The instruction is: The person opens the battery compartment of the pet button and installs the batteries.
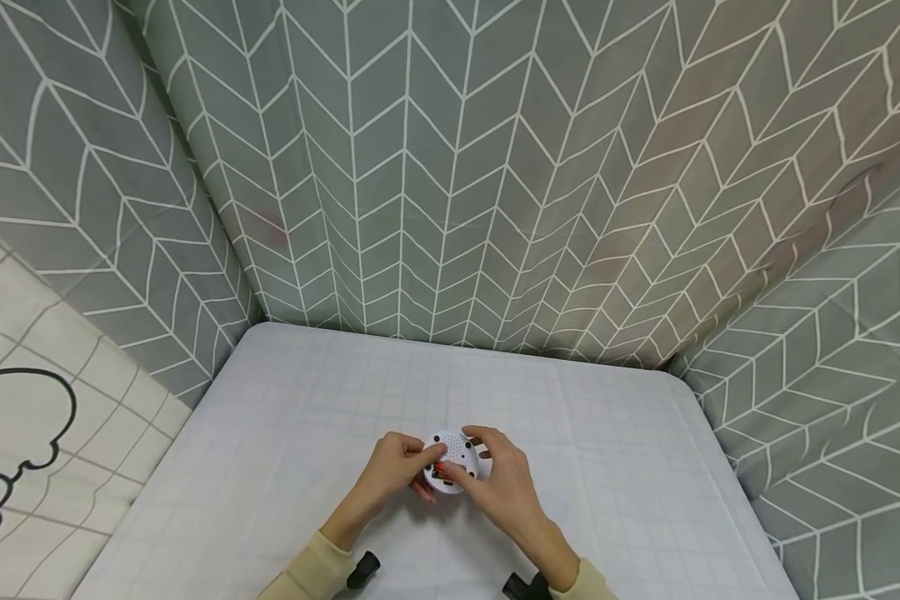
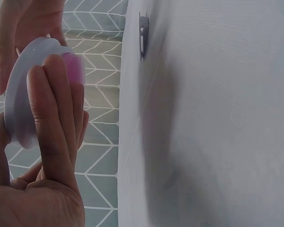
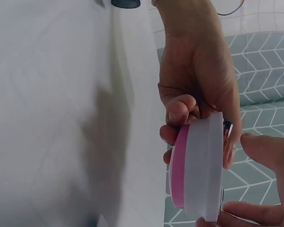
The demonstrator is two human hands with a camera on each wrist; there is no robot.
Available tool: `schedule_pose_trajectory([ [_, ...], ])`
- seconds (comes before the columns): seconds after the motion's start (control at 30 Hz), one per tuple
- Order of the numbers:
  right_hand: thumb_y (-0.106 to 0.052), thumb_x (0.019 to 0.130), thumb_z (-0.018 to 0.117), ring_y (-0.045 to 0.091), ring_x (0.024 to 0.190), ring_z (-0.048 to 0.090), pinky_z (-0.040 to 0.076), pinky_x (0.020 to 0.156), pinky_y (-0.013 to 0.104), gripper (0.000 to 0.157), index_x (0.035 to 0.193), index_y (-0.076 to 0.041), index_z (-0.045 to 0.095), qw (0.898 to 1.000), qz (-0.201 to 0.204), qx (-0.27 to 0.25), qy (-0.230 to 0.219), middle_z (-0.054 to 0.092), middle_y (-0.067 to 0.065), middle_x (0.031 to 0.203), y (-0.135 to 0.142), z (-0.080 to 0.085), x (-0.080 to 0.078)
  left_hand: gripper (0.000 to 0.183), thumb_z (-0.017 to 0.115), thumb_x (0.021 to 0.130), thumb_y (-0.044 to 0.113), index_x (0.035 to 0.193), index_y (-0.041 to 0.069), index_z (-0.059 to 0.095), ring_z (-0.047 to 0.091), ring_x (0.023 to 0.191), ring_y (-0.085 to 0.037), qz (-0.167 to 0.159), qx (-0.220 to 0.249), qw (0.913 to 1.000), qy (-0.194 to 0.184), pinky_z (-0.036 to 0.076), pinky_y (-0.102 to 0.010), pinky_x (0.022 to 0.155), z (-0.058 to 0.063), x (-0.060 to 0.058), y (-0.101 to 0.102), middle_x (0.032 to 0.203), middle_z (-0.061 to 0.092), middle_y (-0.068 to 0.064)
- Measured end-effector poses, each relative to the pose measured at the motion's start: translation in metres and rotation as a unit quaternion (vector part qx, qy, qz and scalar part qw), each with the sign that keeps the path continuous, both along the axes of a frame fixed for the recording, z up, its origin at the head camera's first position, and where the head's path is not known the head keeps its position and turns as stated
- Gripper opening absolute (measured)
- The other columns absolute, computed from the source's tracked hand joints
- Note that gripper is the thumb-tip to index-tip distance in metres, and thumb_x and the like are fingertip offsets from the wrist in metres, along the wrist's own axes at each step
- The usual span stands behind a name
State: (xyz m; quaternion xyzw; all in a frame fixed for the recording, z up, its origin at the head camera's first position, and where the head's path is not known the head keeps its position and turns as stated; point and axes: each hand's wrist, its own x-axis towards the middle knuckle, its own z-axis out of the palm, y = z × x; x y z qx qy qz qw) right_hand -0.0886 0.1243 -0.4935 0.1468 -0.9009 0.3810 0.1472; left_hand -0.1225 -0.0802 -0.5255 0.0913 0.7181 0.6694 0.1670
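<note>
A round white device [image 1: 461, 448] with a pink band [image 3: 179, 166] is held up above the table, its dotted face with small dark feet turned upward. An orange-and-black battery [image 3: 226, 133] shows in the open slot in that face. My left hand [image 1: 392, 468] grips the device from the left, thumb over the face and fingers [image 2: 51, 113] beneath. On the other side, my right hand [image 1: 504, 482] holds the rim with its fingertips. The right thumb [image 3: 260, 145] lies close to the battery; whether it touches is unclear.
A white cloth-covered table [image 1: 307, 392] lies beneath both hands. On it, a thin small grey piece [image 2: 143, 38] appears in the left wrist view. Grey chevron-patterned curtains [image 1: 435, 183] enclose the back and sides. Black wrist mounts [image 1: 363, 570] sit by both sleeves.
</note>
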Motion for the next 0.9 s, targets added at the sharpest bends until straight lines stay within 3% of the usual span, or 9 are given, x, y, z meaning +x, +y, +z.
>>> schedule_pose_trajectory([
  [0.13,-0.040,0.084,0.091,0.016,0.102,0.073,0.061,0.080,0.027,0.058,0.130,-0.013,0.068,0.999,0.000,-0.008,-0.033,0.076,0.002,0.119,-0.0013,-0.0014,0.0008,0.039,0.073,0.101,0.032,0.085,-0.003,0.074,0.072,0.049,-0.026,-0.001,0.003,1.0000,0.003,0.064,-0.052,0.057,-0.0002,0.0010,0.0012,0.063,0.073,-0.015],
  [0.33,-0.053,0.086,0.085,0.015,0.096,0.071,0.054,0.073,0.022,0.067,0.136,-0.012,0.066,0.998,0.002,0.009,-0.059,0.077,0.004,0.120,-0.0044,-0.0025,0.0004,0.039,0.074,0.101,0.033,0.084,-0.003,0.074,0.072,0.048,-0.024,-0.001,0.001,1.0000,0.000,0.064,-0.041,0.055,0.0012,0.0017,0.0021,0.063,0.073,-0.013],
  [0.7,-0.048,0.087,0.085,0.013,0.091,0.067,0.055,0.072,0.023,0.068,0.137,-0.006,0.064,0.996,0.020,0.001,-0.081,0.075,0.005,0.116,-0.0059,-0.0047,-0.0011,0.040,0.073,0.101,0.034,0.086,-0.003,0.074,0.073,0.050,-0.025,-0.006,-0.003,1.0000,0.002,0.063,-0.033,0.055,0.0023,0.0031,0.0015,0.064,0.073,-0.014],
  [0.9,-0.043,0.086,0.087,0.014,0.092,0.067,0.054,0.072,0.023,0.067,0.137,-0.006,0.064,0.995,0.024,0.003,-0.094,0.075,0.006,0.116,-0.0064,-0.0034,-0.0011,0.041,0.073,0.101,0.035,0.084,-0.002,0.074,0.072,0.048,-0.023,-0.008,-0.006,0.9999,0.004,0.063,-0.034,0.054,-0.0011,0.0018,0.0009,0.062,0.073,-0.013],
])
